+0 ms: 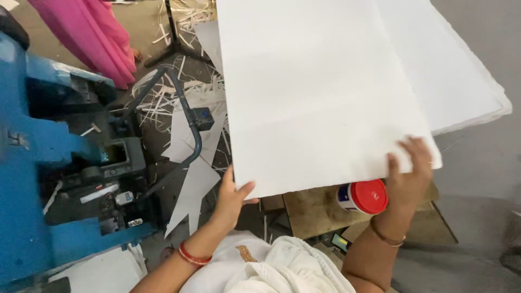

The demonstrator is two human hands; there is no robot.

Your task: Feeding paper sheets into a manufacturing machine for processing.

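A large white paper sheet (320, 92) is lifted in front of me, held by its near edge. My left hand (232, 198) grips the sheet's near left corner from below, thumb on top. My right hand (408, 173) holds the near right corner, fingers spread over its surface. Under and behind the sheet lies a stack of white sheets (456, 70) reaching to the right. A small white jar with a red lid (364, 196) stands on a brown board (309, 211) just below the sheet, beside my right wrist.
A blue machine (32, 157) with a dark curved lever (187, 116) fills the left side. White paper strips and offcuts (190, 179) litter the floor. A person's pink garment (92, 35) hangs at the top left. A grey surface (483, 163) lies to the right.
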